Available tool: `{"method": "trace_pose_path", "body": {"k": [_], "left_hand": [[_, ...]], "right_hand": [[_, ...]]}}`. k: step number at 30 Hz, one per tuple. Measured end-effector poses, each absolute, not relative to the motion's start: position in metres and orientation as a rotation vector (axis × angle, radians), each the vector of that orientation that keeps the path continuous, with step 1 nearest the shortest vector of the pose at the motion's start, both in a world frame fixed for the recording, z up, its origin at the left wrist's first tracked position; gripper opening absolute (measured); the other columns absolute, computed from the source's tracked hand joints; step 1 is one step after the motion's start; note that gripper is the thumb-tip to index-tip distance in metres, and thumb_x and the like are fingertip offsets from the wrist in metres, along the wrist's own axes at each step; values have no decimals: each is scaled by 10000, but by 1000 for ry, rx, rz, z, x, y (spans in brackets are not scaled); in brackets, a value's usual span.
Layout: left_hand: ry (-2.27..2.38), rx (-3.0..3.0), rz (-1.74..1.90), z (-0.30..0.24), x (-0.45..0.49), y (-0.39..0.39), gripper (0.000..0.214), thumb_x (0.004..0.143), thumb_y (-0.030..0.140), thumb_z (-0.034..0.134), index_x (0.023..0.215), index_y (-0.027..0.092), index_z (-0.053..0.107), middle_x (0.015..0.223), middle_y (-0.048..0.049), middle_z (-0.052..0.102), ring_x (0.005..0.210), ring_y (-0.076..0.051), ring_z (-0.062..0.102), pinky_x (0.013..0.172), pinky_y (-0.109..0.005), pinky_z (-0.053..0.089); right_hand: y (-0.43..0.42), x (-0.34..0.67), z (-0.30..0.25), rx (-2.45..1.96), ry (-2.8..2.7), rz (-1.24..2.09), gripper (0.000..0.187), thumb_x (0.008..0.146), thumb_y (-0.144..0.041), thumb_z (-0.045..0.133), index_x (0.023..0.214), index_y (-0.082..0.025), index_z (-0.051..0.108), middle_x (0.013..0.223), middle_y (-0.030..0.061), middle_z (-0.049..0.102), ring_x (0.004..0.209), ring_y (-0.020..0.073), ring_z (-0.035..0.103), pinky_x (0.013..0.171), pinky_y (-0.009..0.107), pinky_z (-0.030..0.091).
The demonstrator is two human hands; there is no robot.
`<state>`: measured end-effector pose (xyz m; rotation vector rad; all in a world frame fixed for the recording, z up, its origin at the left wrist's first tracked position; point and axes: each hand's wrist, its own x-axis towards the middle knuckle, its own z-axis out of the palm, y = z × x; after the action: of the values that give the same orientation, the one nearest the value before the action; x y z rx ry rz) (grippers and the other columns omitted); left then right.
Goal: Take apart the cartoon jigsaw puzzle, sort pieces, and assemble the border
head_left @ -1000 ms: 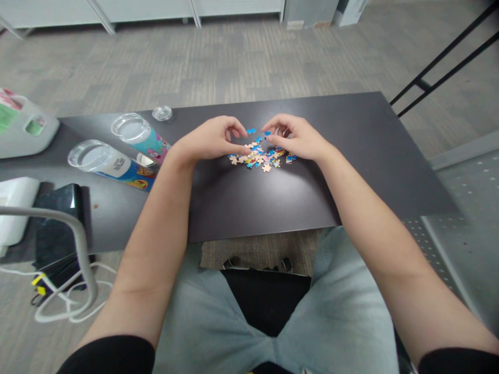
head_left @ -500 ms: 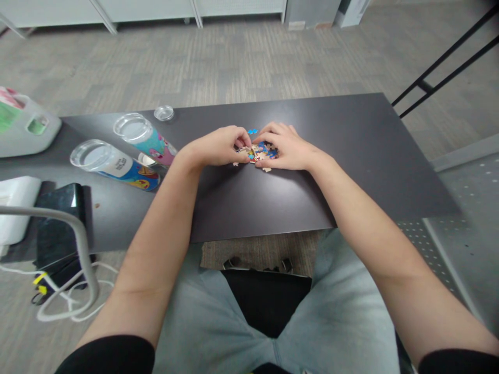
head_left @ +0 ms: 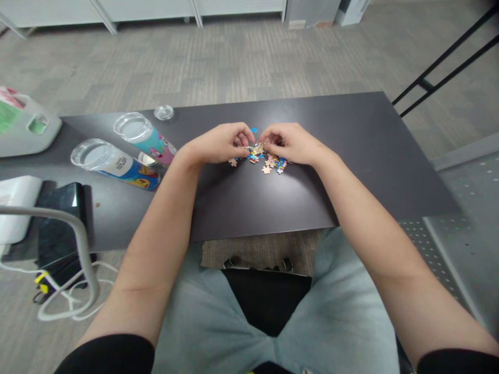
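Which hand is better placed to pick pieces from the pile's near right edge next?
Probably the right hand: those puzzle pieces lie close beside it, while the left hand sits farther off, toward the left.

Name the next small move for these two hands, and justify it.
Probably spread the puzzle pieces gently outward over the table: many appear bunched and overlapping, the left hand and right hand are at either side of them, and bare tabletop lies nearer the person.
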<state>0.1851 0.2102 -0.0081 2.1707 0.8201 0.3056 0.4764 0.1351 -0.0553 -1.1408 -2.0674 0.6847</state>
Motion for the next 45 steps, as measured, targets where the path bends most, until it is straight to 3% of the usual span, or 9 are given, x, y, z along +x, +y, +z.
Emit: {"method": "trace_pose_path", "body": {"k": [9,15,18,22,28,32,38,41,45], "left_hand": [[812,2104,538,-3,186,208,296,950,315,1033,1183,254,860,1071,-61,877,969,-234,807,886,-353,664],[809,2073,595,-5,189,208,313,930,319,1090,1143,247,872,966,-37,820,966,-232,794,927,-373,665],[818,2072,641,-4,191,207,304,919,313,1102,1101,236,870,940,-36,812,951,-231,797,915,-370,663],[889,2090,675,-3,192,205,233,974,355,1036,1106,243,880,916,-34,824,928,-239,797,862,-359,656],[946,2111,707,-3,192,204,305,1095,542,956,1129,251,871,1007,-73,901,970,-267,843,898,-386,673],[916,2228,638,-2,190,202,542,974,688,1074,1223,244,888,1200,-116,921,1181,-332,855,1087,-459,704],[770,2563,311,-13,201,189,1011,778,795,1157,1564,227,871,1615,-200,814,1557,-498,725,1408,-621,554],[786,2632,240,-20,210,183,1002,832,774,1136,1630,236,857,1666,-215,779,1573,-527,707,1422,-652,532],[775,2635,257,-21,213,183,738,970,600,1020,1588,219,885,1623,-208,822,1529,-482,752,1383,-602,577]], "right_hand": [[132,483,-46,-1142,-1890,754,371,1044,-618,953,1180,-274,918,1081,90,900,999,298,775,989,507,688],[133,505,-38,-1220,-1922,557,334,1040,-611,966,1123,-289,929,1063,102,873,1040,352,770,1047,578,659],[130,519,-32,-1272,-1926,487,525,988,-796,1015,1121,-295,935,1035,97,862,1016,356,756,1036,584,668],[121,536,-25,-1471,-1965,472,881,740,-1015,1113,1216,-292,950,1162,116,873,1124,396,790,1104,609,704],[115,557,-34,-1640,-2064,606,1150,573,-947,1222,1413,-227,909,1485,202,794,1295,492,818,1230,702,714],[117,551,-40,-1595,-2133,699,1021,632,-770,1264,1438,-262,898,1538,189,742,1269,469,802,1251,722,722],[121,521,-41,-1428,-2195,679,513,951,-582,1058,1324,-256,929,1388,157,763,1163,394,765,1171,638,728],[122,511,-42,-1394,-2185,618,434,1016,-566,981,1316,-254,947,1306,145,780,1065,363,738,1087,610,716],[122,506,-41,-1360,-2160,555,357,1034,-537,953,1267,-267,952,1256,127,808,1010,329,727,1027,558,700]]}}
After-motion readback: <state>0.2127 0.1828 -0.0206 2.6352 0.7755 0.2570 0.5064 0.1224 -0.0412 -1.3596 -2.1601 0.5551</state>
